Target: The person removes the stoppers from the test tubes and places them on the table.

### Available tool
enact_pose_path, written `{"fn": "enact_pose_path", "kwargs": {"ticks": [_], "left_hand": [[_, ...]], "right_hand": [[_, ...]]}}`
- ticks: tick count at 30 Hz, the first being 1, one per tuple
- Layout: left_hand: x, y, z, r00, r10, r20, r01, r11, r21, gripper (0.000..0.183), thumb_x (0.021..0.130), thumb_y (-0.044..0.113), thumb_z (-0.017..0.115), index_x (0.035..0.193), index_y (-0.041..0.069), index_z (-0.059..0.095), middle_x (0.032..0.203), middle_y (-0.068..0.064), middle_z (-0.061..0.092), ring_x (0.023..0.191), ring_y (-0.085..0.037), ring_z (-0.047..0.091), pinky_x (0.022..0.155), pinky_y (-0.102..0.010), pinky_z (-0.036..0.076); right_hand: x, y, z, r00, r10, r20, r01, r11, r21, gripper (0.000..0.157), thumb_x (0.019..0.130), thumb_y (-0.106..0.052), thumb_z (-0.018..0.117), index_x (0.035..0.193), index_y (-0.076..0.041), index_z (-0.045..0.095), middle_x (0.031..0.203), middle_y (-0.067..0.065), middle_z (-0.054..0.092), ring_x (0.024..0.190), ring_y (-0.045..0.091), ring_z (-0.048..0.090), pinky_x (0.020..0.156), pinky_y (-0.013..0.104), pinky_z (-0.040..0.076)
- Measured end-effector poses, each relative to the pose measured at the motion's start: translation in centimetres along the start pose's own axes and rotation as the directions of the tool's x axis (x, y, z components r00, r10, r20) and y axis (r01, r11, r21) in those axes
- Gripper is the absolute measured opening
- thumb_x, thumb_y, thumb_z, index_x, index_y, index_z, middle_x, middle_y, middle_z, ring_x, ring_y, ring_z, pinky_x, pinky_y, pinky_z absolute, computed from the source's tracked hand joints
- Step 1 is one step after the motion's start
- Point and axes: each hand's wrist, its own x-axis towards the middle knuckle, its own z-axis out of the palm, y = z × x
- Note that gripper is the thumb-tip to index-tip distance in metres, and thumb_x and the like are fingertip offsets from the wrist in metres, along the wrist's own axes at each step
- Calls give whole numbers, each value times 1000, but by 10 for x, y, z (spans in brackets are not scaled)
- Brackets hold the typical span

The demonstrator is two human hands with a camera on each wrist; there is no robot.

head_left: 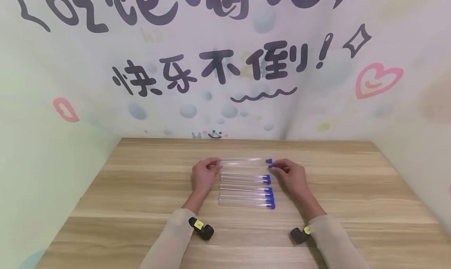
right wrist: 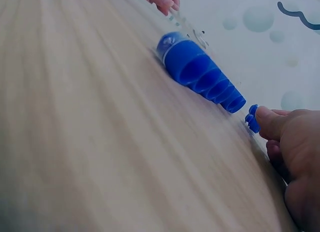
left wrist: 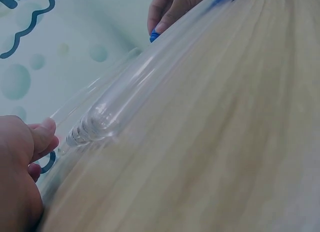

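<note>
Between its thumb and fingers, my left hand [head_left: 205,175] pinches the near end of a clear test tube [left wrist: 95,85], which is raised off the table and has no cap on its far end. My right hand [head_left: 293,178] pinches a small blue cap [head_left: 271,166], also visible as a blue cap [right wrist: 253,119] in the right wrist view. Another blue cap [head_left: 269,161] lies just beyond those fingers. Cap and raised tube are apart. Closer to me, several capped test tubes [head_left: 243,188] lie side by side, their blue caps pointing right.
The tubes rest on a wood-grain table [head_left: 141,230]. A white printed backdrop [head_left: 197,120] stands behind its far edge. Each wrist wears a small black camera, one on the left wrist [head_left: 206,231] and one on the right [head_left: 298,236].
</note>
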Motion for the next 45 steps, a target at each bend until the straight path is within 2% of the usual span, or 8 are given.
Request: {"fn": "enact_pose_path", "kwargs": {"ticks": [10, 16, 23, 32, 45], "left_hand": [[2, -2, 0, 999, -39, 34, 37, 998, 45, 17, 79, 18, 80, 95, 18, 76, 84, 6, 69, 70, -13, 56, 60, -28, 45], [3, -1, 2, 998, -27, 62, 22, 997, 76, 16, 80, 19, 79, 95, 16, 76, 84, 4, 67, 74, -14, 58, 65, -30, 47], [4, 0, 2, 997, -20, 81, 10, 992, 128, 17, 79, 19, 79, 96, 17, 76, 84, 3, 64, 79, -14, 59, 70, -33, 48], [5, -2, 3, 997, 6, 80, -23, 976, 215, 18, 78, 20, 80, 96, 18, 77, 79, 5, 62, 76, -14, 57, 67, -32, 45], [6, -3, 4, 997, 17, 77, -34, 975, 221, 17, 78, 19, 80, 96, 18, 77, 77, 5, 62, 74, -13, 57, 65, -32, 45]], "right_hand": [[8, 1, 4, 1000, -14, 5, 15, 999, -47, 19, 88, -19, 70, 106, -12, 68, 99, 4, 67, 94, 21, 61, 85, 39, 49], [8, 2, 4, 1000, -6, 15, 7, 998, -59, 21, 89, -18, 69, 108, -10, 67, 101, 5, 67, 96, 22, 61, 86, 40, 48], [8, 2, 4, 1000, -29, -3, 29, 995, -91, 20, 88, -18, 70, 106, -9, 68, 96, 6, 67, 89, 21, 61, 81, 38, 49], [8, 1, 5, 999, -35, -4, 35, 993, -113, 20, 88, -17, 70, 106, -7, 68, 93, 5, 66, 84, 20, 58, 76, 36, 47], [9, 1, 7, 1000, -20, -16, 18, 995, -95, 24, 86, -15, 72, 109, -8, 67, 92, 5, 65, 84, 21, 59, 77, 36, 48]]}}
